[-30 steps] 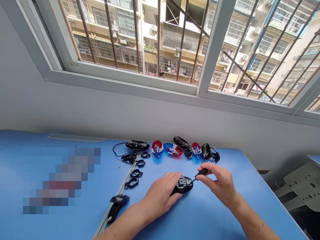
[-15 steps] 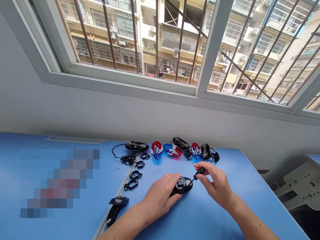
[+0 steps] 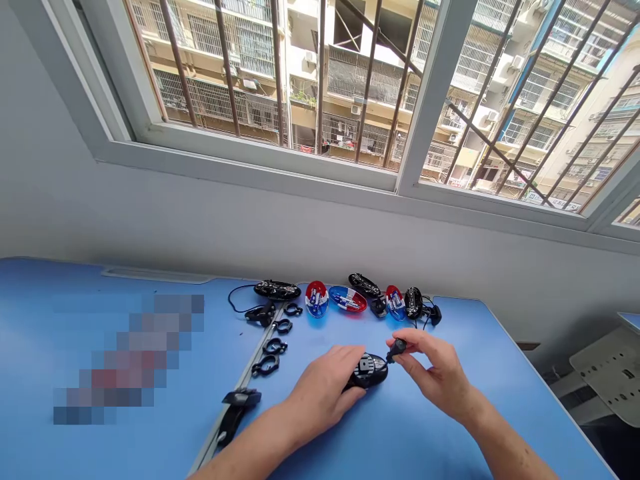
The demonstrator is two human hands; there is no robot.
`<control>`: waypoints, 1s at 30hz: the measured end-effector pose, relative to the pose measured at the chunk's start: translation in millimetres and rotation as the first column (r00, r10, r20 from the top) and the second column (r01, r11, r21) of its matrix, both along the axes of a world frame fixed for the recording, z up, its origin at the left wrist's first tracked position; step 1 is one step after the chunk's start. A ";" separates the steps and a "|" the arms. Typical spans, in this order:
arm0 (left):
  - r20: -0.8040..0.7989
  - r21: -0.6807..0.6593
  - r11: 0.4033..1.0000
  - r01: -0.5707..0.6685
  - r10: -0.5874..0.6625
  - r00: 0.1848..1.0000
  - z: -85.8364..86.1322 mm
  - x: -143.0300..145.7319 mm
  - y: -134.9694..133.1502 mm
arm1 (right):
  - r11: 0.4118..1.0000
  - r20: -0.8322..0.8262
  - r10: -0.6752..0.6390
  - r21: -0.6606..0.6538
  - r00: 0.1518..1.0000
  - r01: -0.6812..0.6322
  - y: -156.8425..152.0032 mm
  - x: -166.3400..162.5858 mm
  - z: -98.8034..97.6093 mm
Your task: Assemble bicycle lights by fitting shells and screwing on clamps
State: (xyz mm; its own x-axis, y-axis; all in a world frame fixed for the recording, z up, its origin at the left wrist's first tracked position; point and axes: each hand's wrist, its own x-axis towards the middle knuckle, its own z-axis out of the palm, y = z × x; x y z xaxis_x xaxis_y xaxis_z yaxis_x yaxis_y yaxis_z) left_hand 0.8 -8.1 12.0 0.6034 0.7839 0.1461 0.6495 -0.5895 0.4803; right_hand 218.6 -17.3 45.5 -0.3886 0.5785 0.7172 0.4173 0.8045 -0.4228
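A black oval plastic housing [image 3: 371,371] lies on the blue table, its left part covered by my left hand [image 3: 327,383]. The fingers of that hand are wrapped over it and the thumb presses its near side. At the housing's right end, my right hand [image 3: 425,363] pinches a small screwdriver [image 3: 397,349] by its short black handle between thumb and fingers. The screwdriver slants down to the left, its tip at the housing's right end. Whether the tip sits in a screw is too small to tell.
Black ring clamps [image 3: 265,365] line the table seam, with a black strap-like bracket [image 3: 237,415] nearer me. Along the back lie red-and-blue oval shells [image 3: 347,299], black oval units [image 3: 277,290] and wired parts [image 3: 431,314]. A pixelated patch covers the table's left side.
The screwdriver's handle has tilted slightly and shifted a little left and down relative to my right hand. My left hand keeps its hold on the housing. The whole view has shifted slightly.
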 end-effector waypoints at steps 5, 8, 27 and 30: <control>0.023 -0.010 1.000 -0.008 0.008 1.000 -1.7 0.3 1.5 | 0.995 -0.014 -0.088 0.036 0.996 0.089 0.1 -4.8 -3.7; 0.044 -0.010 1.000 -0.016 0.016 0.999 -3.6 0.4 3.5 | 0.991 -0.030 -0.128 0.037 0.991 0.129 1.0 -6.9 -7.6; 0.063 -0.010 1.000 0.004 -0.003 0.998 -5.1 0.7 3.9 | 0.995 -0.190 -0.100 -0.040 0.977 0.094 7.8 -8.2 -16.1; 0.085 0.003 1.000 0.017 -0.017 0.996 -4.6 0.6 4.6 | 0.995 -0.189 -0.102 -0.025 0.977 0.099 6.4 -12.0 -16.7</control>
